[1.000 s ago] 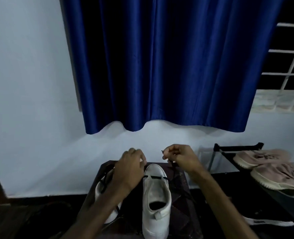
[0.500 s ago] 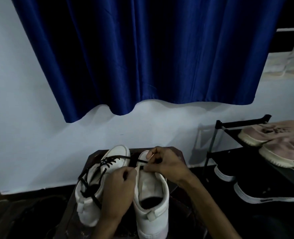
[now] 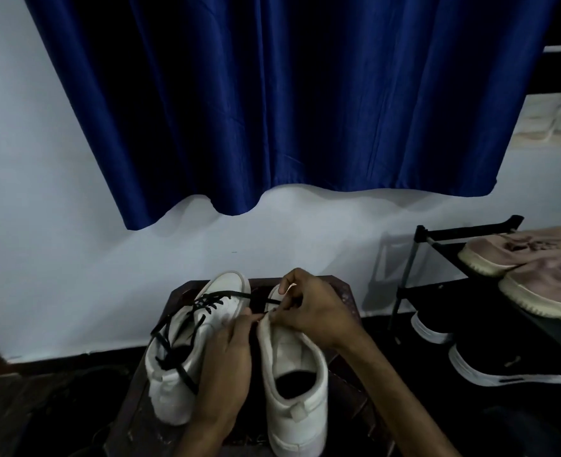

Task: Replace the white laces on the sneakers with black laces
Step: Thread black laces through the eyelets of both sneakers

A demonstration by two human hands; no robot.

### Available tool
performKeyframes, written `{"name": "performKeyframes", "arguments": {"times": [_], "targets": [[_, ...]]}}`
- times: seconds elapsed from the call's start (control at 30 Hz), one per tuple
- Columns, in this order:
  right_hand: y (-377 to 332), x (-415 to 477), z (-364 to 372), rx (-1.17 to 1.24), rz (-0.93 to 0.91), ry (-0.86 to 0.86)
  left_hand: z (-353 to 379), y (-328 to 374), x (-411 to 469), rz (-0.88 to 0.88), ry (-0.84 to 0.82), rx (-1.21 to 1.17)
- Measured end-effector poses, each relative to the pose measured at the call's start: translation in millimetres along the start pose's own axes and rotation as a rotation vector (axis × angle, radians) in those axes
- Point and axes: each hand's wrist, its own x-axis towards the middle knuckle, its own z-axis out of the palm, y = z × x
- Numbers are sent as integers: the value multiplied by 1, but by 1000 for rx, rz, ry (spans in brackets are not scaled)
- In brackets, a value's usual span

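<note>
Two white sneakers stand side by side on a small dark wooden stool (image 3: 345, 291), toes toward the wall. The left sneaker (image 3: 173, 384) carries a black lace (image 3: 206, 301) threaded loosely through its eyelets, with ends hanging over its side. The right sneaker (image 3: 295, 390) has a black lace crossing its front. My left hand (image 3: 226, 367) pinches that lace at the sneaker's left edge. My right hand (image 3: 312, 308) grips the same lace over the tongue area, hiding the eyelets.
A black shoe rack (image 3: 463, 230) stands at the right with pink sneakers (image 3: 536, 268) on top and black sneakers (image 3: 503, 367) below. A blue curtain (image 3: 272, 110) hangs over the pale wall behind. The floor around the stool is dark.
The view has tilted down. My hands came together from apart at the toe and moved back over the right sneaker's front, both pinching the black lace.
</note>
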Motion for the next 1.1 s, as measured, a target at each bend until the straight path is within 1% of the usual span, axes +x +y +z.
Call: {"name": "performKeyframes", "arguments": {"times": [0.03,0.07,0.2,0.23,0.33,0.37,0.4,0.43,0.47,0.5,0.53,0.6,0.67,0.73,0.8,0.87,1.0,1.03,1.07,1.1], "targets": [[-3,-1,-2,-26,-17,-8,1,-2,-1,-14,-23,-36],[-4,-1,-4,-45,-28,-13,4,-3,-1,6,-15,-12],[-14,-11,-10,-201,-62,3,16,-4,1,127,136,132],[-16,-14,-13,-188,-60,-5,19,-5,2,141,160,156],[-18,-35,-14,-190,-4,-84,27,-3,-4,140,174,188],[-17,-45,-8,-246,12,-84,28,-3,-8,151,164,194],[-16,-55,-1,-338,12,-34,30,-7,-12,163,148,180],[-14,-65,6,-416,-4,63,31,-9,-16,156,139,133],[-12,-71,11,-431,-22,172,31,-12,-18,118,142,70],[-8,-74,12,-392,-11,244,29,-13,-21,58,149,3],[-7,-77,11,-344,34,264,26,-15,-23,-12,159,-83],[-4,-77,8,-289,98,249,23,-17,-29,-134,152,-296],[-3,-75,7,-320,85,246,21,-13,-37,-189,152,-473],[-6,-75,8,-352,58,253,19,-8,-40,-201,158,-625],[-5,-75,10,-363,44,260,16,0,-41,-149,178,-715],[-3,-75,9,-362,41,269,11,11,-43,-71,234,-785],[-4,-75,10,-347,15,296,-14,29,-44,2,347,-1002],[-5,-75,11,-350,8,309,-20,31,-43,40,372,-1002],[-6,-75,11,-351,4,320,-23,31,-42,93,395,-952],[-6,-75,12,-348,1,328,-23,28,-40,158,405,-819]]}}
